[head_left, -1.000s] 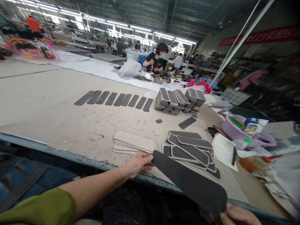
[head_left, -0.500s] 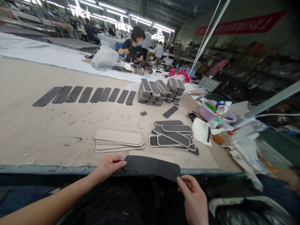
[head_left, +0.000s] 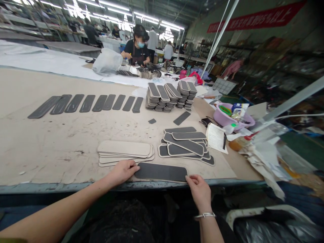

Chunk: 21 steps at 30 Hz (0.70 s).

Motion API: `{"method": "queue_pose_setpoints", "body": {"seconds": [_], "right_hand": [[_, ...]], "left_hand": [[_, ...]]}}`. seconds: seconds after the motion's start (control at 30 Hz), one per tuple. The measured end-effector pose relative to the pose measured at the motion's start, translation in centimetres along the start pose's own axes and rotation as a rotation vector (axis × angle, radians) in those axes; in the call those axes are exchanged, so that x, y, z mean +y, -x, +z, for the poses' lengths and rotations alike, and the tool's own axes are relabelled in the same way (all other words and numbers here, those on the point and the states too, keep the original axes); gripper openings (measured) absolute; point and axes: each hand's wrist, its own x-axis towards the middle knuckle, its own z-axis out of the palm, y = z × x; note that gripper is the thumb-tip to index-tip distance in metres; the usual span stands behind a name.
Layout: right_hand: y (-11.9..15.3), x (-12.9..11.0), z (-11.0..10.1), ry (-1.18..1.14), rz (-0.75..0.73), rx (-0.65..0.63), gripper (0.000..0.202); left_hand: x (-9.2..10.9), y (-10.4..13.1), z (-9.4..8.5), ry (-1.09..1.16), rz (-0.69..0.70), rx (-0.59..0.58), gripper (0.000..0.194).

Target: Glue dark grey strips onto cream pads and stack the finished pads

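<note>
together, left fingers [head_left: 132, 166] and right fingers [head_left: 192, 179] grasp the dark strip [head_left: 161, 171] between them; aligning it likely needs steadiness.

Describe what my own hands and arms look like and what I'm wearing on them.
No gloves on either hand. The right hand has a silver-coloured bracelet at its wrist; the left hand has none. An olive-green sleeve edges in at lower left.

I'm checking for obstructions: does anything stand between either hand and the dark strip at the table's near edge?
Nothing visible does: the left hand and right hand touch opposite ends of the dark strip. The pale pieces lie beyond it, not between.
</note>
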Motion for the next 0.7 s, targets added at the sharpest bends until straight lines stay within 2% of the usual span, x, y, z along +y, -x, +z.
{"method": "queue_pose_setpoints", "body": {"seconds": [0.33, 0.5, 0.7], "right_hand": [[-0.6, 0.6, 0.1, 0.100, 0.053, -0.038, 0.038], [-1.4, 1.1, 0.1, 0.153, 0.034, -0.054, 0.042], [-1.3, 0.4, 0.0, 0.213, 0.111, -0.083, 0.042]], "left_hand": [[1.3, 0.3, -0.7, -0.184, 0.018, -0.011, 0.032], [1.8, 0.3, -0.9, -0.237, -0.025, -0.013, 0.032], [1.9, 0.2, -0.7, -0.281, -0.020, -0.027, 0.035]]}}
